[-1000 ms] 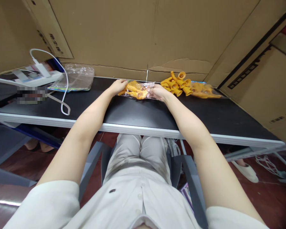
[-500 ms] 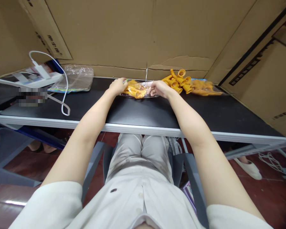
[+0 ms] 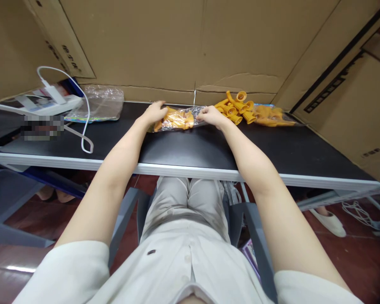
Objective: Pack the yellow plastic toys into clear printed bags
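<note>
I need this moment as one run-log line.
left hand: touching clear bag, left end; right hand: holding its right end; bag contents: yellow pieces; nearby: loose yellow pile

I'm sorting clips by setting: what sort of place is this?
Probably an improvised indoor workstation: a long black rectangular tabletop, tall brown cardboard panels standing behind and beside it, and a clear plastic bag of yellow-orange pieces.
</note>
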`<state>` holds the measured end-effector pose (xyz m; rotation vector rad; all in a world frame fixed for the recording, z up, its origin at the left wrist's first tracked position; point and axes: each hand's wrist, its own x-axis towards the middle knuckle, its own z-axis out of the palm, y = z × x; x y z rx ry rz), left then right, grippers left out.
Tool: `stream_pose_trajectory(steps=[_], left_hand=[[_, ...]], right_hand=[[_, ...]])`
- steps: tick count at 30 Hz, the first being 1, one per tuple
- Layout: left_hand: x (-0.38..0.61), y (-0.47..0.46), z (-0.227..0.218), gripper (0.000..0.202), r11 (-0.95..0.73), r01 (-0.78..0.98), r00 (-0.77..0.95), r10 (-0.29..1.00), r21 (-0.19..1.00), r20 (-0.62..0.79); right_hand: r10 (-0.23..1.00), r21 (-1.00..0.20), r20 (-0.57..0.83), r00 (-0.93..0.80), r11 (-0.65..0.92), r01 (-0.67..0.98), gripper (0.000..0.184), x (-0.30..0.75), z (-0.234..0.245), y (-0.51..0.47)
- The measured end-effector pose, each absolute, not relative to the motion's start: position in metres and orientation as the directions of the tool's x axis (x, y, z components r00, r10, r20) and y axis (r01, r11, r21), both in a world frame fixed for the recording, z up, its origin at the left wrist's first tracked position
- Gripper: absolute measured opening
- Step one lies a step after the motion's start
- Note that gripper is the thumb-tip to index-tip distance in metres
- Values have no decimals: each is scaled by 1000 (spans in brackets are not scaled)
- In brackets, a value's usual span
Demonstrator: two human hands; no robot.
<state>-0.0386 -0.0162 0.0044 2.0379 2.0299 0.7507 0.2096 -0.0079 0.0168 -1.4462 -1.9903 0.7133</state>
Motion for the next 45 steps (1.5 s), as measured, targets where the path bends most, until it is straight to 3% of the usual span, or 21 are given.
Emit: stream_pose_trajectory(steps=[4, 6, 8, 15, 24, 29, 34, 39, 45], left_hand=[[-38, -16, 2, 66, -139, 889, 69, 983, 436, 171], [-34, -18, 1, 61, -136, 906, 79, 984, 400, 157], [-30, -21, 2, 56, -125, 928, 68, 983, 350, 171], [-15, -32, 5, 54, -151, 970, 97, 959, 192, 265], [18, -51, 15, 58, -159, 953, 71, 945, 256, 320], [16, -52, 14, 50, -337, 925, 247, 885, 175, 396], [4, -39, 8, 46, -566, 813, 443, 750, 132, 491], [-7, -37, 10, 45, -548, 809, 390, 772, 214, 502], [-27, -25, 9, 45, -309, 846, 77, 878, 436, 472]], right_hand=[[945, -336, 286, -159, 255, 907, 15, 219, 14, -1], [931, -248, 331, -153, 242, 938, 13, 222, 11, 0], [926, -240, 345, -149, 241, 941, 14, 223, 9, 1], [908, -456, 408, -99, 296, 839, 10, 225, 1, 12], [973, -672, 232, -10, 167, 721, 25, 224, -6, 21], [993, -884, 110, 45, 77, 461, 47, 220, -12, 28], [998, -961, 28, 52, 12, 275, 55, 219, -8, 21], [999, -979, 21, -45, 30, 200, 72, 221, -4, 12], [984, -993, -22, -177, -1, 121, 81, 218, 1, 0]])
